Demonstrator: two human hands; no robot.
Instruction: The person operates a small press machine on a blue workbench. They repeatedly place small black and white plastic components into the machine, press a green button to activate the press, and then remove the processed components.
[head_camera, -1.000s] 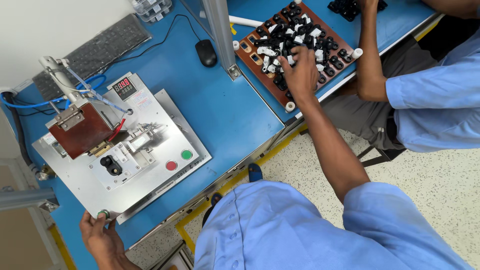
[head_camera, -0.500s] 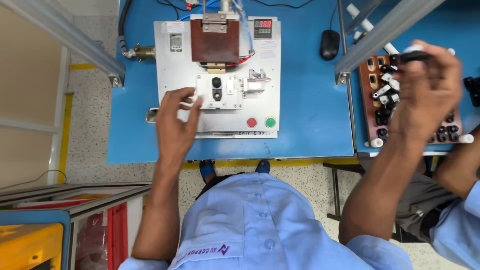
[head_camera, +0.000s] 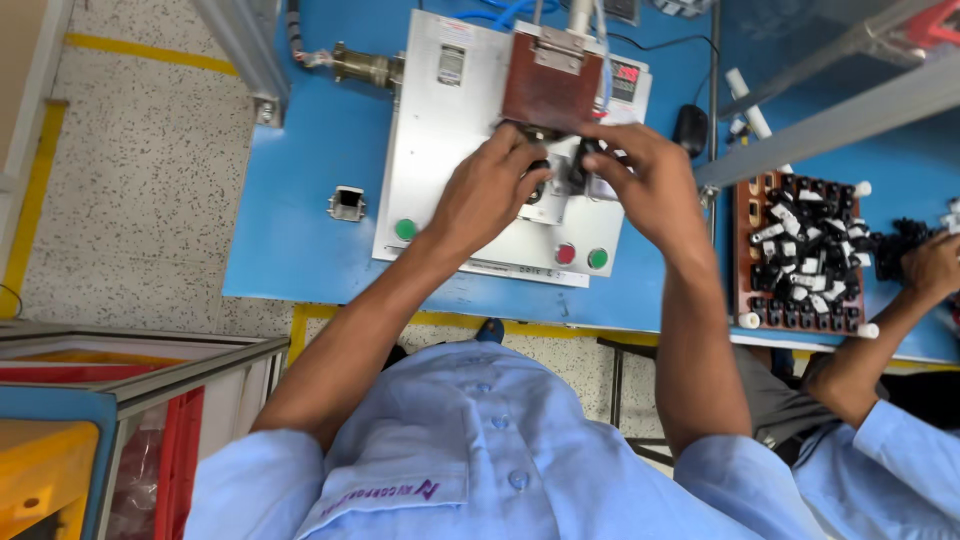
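Working under the brown hinged block (head_camera: 552, 80), the left hand (head_camera: 490, 190) and right hand (head_camera: 645, 180) each pinched a small black part (head_camera: 578, 170) at the fixture's (head_camera: 440, 150) middle, where crowded fingers risked misseating it or getting nipped.

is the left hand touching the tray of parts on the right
Apart. The head view shows the left hand on the machine, with blue table between it and the tray.
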